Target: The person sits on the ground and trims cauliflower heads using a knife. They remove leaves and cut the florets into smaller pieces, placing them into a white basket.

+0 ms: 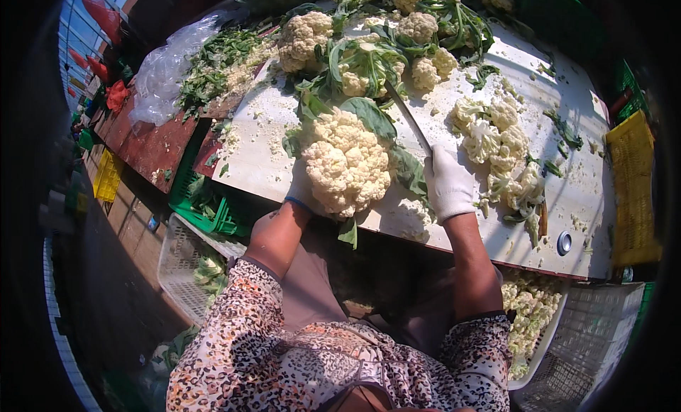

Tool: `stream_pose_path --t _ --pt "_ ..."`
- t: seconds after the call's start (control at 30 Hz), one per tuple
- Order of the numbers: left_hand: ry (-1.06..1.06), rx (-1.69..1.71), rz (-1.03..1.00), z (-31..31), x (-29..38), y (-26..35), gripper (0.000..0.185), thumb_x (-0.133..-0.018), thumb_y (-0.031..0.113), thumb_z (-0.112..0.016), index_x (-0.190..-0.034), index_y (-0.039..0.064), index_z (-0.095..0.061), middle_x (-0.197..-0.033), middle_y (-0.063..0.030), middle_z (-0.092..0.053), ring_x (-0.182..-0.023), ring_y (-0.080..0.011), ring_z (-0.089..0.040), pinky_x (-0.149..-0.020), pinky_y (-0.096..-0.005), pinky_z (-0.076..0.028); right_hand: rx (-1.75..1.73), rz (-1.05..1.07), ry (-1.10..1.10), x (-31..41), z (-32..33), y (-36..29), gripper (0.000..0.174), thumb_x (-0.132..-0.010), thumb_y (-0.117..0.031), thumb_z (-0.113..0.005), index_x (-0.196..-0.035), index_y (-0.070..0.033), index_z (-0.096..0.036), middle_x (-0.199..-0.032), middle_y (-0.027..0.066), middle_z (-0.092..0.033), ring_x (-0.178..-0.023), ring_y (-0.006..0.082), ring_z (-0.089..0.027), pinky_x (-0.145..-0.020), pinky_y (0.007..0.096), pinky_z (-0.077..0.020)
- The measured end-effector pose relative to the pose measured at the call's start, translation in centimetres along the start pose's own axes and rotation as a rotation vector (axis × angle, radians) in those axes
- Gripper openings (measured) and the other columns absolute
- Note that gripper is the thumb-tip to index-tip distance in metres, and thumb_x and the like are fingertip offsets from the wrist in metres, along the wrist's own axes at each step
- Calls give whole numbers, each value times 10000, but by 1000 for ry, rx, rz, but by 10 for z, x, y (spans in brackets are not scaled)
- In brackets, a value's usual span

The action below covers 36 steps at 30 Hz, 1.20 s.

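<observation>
My left hand [304, 187], in a pale glove, holds a large cauliflower head [348, 162] with green leaves around it, at the near edge of the white tabletop [574, 209]. Its fingers are mostly hidden behind the head. My right hand [449, 186], in a white knit glove, grips a long narrow knife [409, 114]. The blade points up and left, its tip close to the leaves of another cauliflower [367, 66]. To the right of that hand lie cut cauliflower florets [495, 135]. More whole heads, one a big cauliflower [305, 39], sit at the far side.
Clear plastic wrap [170, 66] and leaf trimmings [213, 66] lie at the left. A round metal lid or tin [564, 242] rests near the right front edge. Below stand a white crate of florets [532, 327], a green crate [213, 220] and a grey-white crate [175, 257]. A yellow crate [633, 188] is at right.
</observation>
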State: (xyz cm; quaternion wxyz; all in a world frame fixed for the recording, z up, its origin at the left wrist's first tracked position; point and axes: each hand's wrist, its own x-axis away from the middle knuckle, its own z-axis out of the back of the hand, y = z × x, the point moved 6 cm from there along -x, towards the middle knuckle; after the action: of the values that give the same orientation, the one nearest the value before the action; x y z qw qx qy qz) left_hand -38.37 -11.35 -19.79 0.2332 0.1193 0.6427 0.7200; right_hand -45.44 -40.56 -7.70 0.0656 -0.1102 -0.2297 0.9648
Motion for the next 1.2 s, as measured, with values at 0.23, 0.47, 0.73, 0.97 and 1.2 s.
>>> stream_pose_path --t 0.23,0.47,0.73,0.97,1.2 --pt "-40 147 -59 -29 -27 58 481 -1053 321 -323 -1436 45 -416 -1449 -135 -505 -1295 -301 -517 -1087 -466 -439 99 49 -59 -5 -8 2 136 -988 -221 -514 -968 -86 -510 -894 205 -654 -778 432 -645 -671 529 -503" --pt "-51 874 155 -33 -28 45 599 -1043 468 -305 -1492 81 -393 -1487 -169 -468 -1317 -377 -495 -1119 -553 -394 81 170 -40 -1 1 -16 165 -992 -250 -522 -1012 -86 -531 -906 215 -664 -790 431 -653 -693 524 -509" --pt "419 592 203 -14 -37 5 229 -945 129 -487 -1008 -6 -660 -945 -94 -656 -829 -171 -636 -703 -325 -516 -130 295 277 19 43 -40 149 -969 -191 -596 -1094 -110 -592 -906 172 -670 -732 394 -659 -637 469 -525" --pt "944 670 229 -4 -40 37 147 -924 156 -655 -1003 33 -669 -930 -39 -668 -773 -130 -609 -701 -277 -506 -5 -52 127 10 32 16 154 -992 -270 -534 -1012 -119 -558 -812 184 -676 -733 440 -650 -650 548 -494" --pt "842 282 112 -31 -54 113 298 -922 199 -735 -1118 33 -585 -967 -19 -620 -832 -80 -535 -721 -241 -463 -283 110 291 38 51 -43 189 -945 -97 -619 -1132 -94 -594 -854 176 -666 -734 364 -668 -627 428 -513"
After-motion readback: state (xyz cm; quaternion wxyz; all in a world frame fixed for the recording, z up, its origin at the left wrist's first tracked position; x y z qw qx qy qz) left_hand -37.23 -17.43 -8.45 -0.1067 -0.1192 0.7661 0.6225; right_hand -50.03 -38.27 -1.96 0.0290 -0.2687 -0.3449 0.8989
